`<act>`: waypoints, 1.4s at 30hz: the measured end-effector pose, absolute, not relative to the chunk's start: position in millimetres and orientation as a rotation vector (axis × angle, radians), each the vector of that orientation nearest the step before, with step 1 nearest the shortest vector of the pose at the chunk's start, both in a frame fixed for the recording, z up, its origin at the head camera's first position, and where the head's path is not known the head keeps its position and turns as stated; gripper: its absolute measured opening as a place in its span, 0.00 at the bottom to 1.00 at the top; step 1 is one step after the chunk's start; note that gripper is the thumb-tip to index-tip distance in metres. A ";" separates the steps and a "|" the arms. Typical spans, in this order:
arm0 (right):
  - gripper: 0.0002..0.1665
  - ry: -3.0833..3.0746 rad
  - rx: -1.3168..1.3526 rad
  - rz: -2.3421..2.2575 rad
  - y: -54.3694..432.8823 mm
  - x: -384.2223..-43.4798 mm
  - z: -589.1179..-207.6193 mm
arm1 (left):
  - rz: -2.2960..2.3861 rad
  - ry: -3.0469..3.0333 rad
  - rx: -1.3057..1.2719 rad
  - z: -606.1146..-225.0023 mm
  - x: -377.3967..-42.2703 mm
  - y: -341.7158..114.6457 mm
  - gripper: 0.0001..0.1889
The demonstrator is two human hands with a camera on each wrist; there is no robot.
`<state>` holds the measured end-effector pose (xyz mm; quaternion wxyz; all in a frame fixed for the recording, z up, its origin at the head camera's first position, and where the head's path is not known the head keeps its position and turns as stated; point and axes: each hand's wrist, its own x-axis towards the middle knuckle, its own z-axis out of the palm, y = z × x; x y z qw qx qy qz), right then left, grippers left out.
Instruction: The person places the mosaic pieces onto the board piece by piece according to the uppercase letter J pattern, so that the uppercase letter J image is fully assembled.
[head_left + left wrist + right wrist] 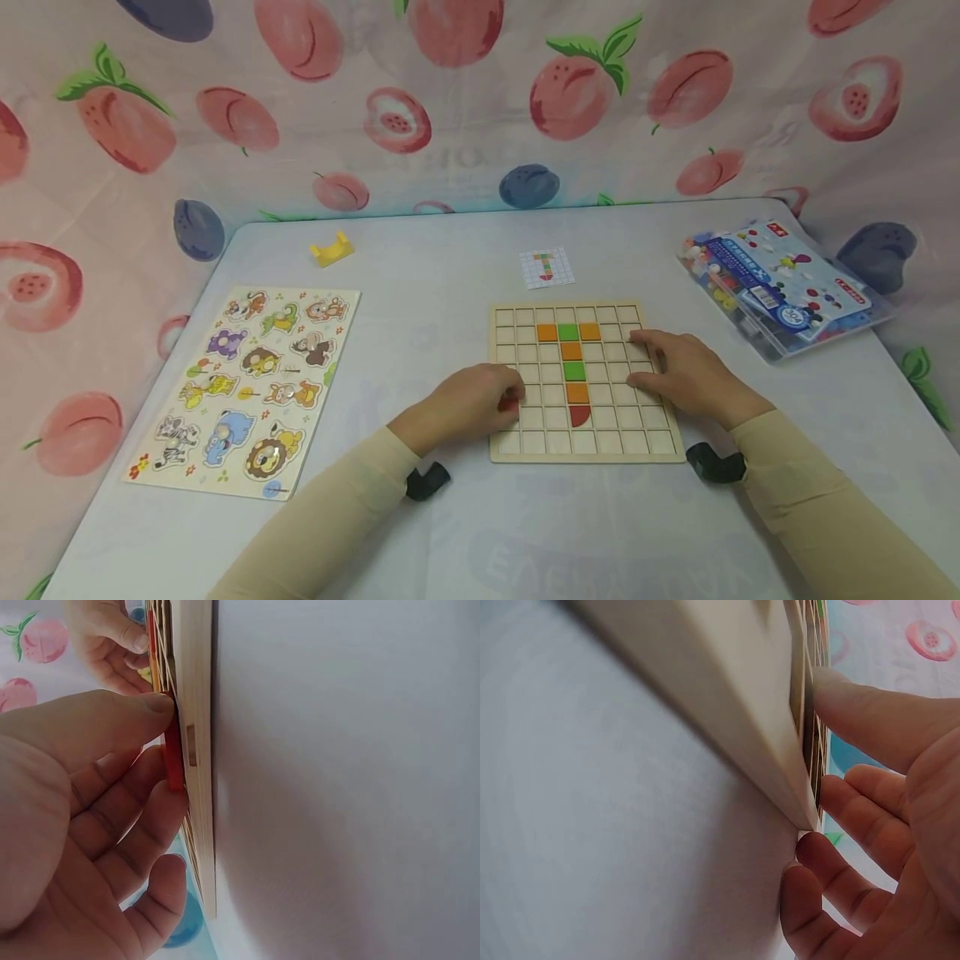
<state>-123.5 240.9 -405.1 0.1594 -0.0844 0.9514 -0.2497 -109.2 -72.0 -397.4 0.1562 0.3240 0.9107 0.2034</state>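
A wooden grid board (630,442) lies on the table in front of me. On it are orange and green squares in a T shape, with a red rounded piece (580,415) at the foot. At the board's left edge my left hand (468,402) pinches a red piece (173,754) between thumb and finger, close against the grid in the left wrist view. My right hand (690,375) rests at the board's right side, thumb and fingertips spread on its surface and edge, holding no piece.
A small pattern card (547,267) lies behind the board. An animal puzzle board (247,392) is at the left, with a yellow plastic part (332,249) beyond it. A clear box with a printed cover (787,283) sits at the back right.
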 end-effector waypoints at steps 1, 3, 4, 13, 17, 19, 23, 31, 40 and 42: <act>0.42 2.718 -0.240 -0.714 240.9 -123.5 -405.1 | 0.586 2.608 0.930 -397.6 -109.4 -72.1 0.05; 0.42 2.717 -0.240 -0.715 240.8 -123.4 -405.0 | 0.591 2.608 0.931 -397.7 -109.3 -72.3 0.05; 0.42 2.717 -0.239 -0.714 240.8 -123.4 -405.0 | 0.594 2.608 0.933 -397.5 -109.3 -72.4 0.05; 0.42 2.723 -0.232 -0.722 239.9 -122.7 -404.2 | 0.603 2.594 0.954 -395.4 -106.8 -68.1 0.05; 0.42 2.726 -0.238 -0.720 240.2 -122.7 -404.4 | 0.594 2.590 0.954 -395.3 -105.0 -65.0 0.05; 0.42 2.727 -0.243 -0.720 240.5 -122.7 -404.6 | 0.590 2.590 0.955 -396.1 -104.5 -63.8 0.06; 0.42 2.725 -0.248 -0.726 241.1 -123.1 -404.9 | 0.579 2.585 0.955 -397.9 -104.4 -61.4 0.06; 0.42 2.726 -0.243 -0.726 241.2 -123.3 -404.9 | 0.535 2.576 0.945 -397.1 -103.5 -55.1 0.07; 0.42 2.717 -0.248 -0.740 241.8 -123.5 -405.0 | 0.535 2.565 0.987 -396.3 -101.4 -49.4 0.06; 0.42 2.717 -0.248 -0.741 241.8 -123.4 -404.9 | 0.537 2.559 0.994 -396.0 -101.0 -48.1 0.05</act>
